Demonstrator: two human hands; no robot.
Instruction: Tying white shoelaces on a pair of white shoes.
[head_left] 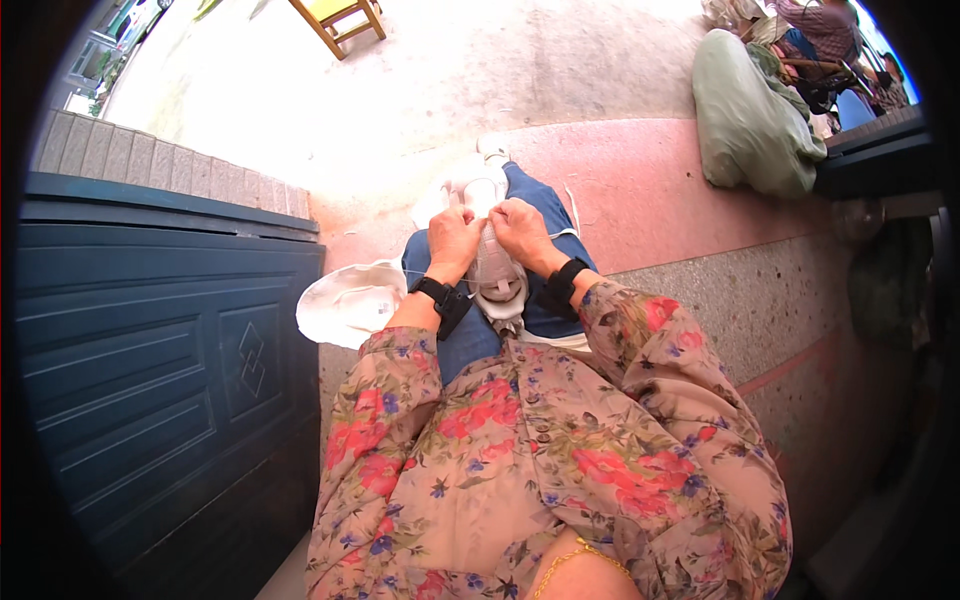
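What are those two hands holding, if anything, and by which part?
The left hand and right hand pinch close together over a pale shoe-like item, past its near end; exactly what they grip cannot be told.

The shoe sits on my lap between my thighs, my left hand and right hand meeting at its far end. A panelled door stands to my left. Ahead on the floor, a stool is leftward, a stuffed sack rightward.
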